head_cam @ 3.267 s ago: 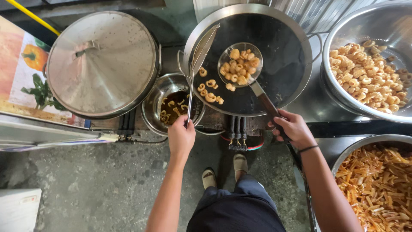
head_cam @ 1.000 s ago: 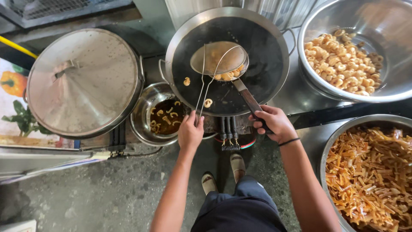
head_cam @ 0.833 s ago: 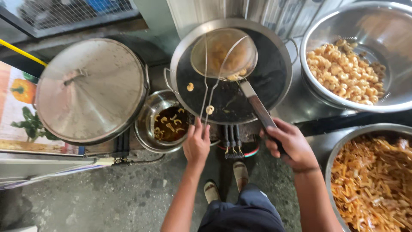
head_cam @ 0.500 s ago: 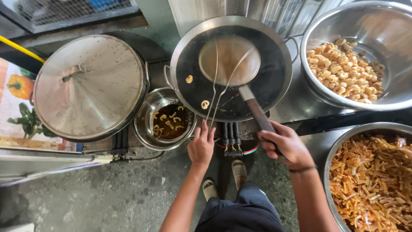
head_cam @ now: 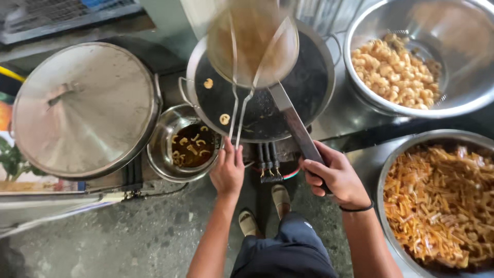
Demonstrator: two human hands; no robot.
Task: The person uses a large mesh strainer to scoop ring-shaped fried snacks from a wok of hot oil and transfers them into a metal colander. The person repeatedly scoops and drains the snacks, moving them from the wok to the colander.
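Skimmer [head_cam: 252, 44] lifted over hot wok [head_cam: 309, 87], blurred.
Right hand [head_cam: 334, 177] clamped on its handle, left hand [head_cam: 228, 170] closed on wire tool [head_cam: 235, 116]; possibly dripping oil toward six o'clock, scald risk.

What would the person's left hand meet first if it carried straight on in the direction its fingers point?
Probably the near rim of the dark wok. The left hand, holding thin wire handles, points away from the body toward it. Depth is unclear, so it might pass above the rim.
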